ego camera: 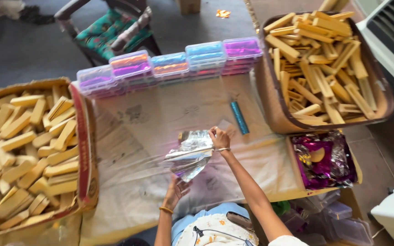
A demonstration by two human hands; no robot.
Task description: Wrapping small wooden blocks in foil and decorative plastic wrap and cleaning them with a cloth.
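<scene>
**Silver foil sheet held over the worktop between two hands**

The person holds a crinkled silver foil sheet (190, 155) above the middle of the worktop (133, 136), which is covered by a clear plastic film. The right hand (220, 137) has its grip pinched on the far upper edge of the foil sheet, a thin bangle showing at the wrist. The left hand (177, 187) is at the near lower edge of the foil sheet, fingers curled up against its underside; its grip looks closed on that edge, though the foil hides the fingertips.

Just beyond the foil sheet and to its right lies a blue tube-shaped thing (239, 117), flat on the worktop and apart from the right hand. Farther beyond the foil sheet, a row of clear plastic boxes (169, 65) with pink, purple and blue foils inside runs along the far edge of the worktop. Left of the foil sheet stands a cardboard box of pale wooden blocks (28, 150). Right of and beyond the foil sheet, a brown tray of similar blocks (320, 64) rests at the corner. Right of the foil sheet, a little nearer, a small carton of purple foil (323, 159) sits open.
</scene>
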